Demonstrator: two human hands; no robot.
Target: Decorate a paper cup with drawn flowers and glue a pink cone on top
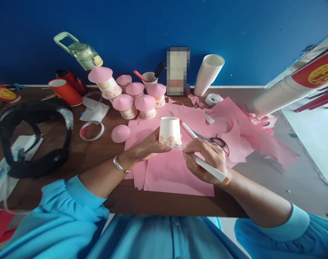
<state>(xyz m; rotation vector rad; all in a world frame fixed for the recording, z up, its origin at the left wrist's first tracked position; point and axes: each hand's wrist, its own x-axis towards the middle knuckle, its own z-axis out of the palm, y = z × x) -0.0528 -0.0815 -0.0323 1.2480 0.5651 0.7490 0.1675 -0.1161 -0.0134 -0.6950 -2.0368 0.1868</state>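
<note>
My left hand [149, 145] is closed around the lower part of a white paper cup [169, 126], which is upside down above pink paper sheets [177, 176]. Orange flowers and some yellow marks run along the cup's rim. In my right hand [205, 158] is a white marker [211, 169] with an orange end, its tip at the cup's lower right edge. Behind the cup lies a second marker [187, 127], white with a red-orange end. Scissors [216, 141] rest on the paper beyond my right hand.
Several decorated cups with pink cone tops [145, 103] stand behind, near a loose pink cone [121, 133]. Tape rolls [91, 130], a black headset-like band [36, 169] and a green bottle [84, 54] are leftward. Stacked white cups [209, 73] and pink scraps [245, 133] lie rightward.
</note>
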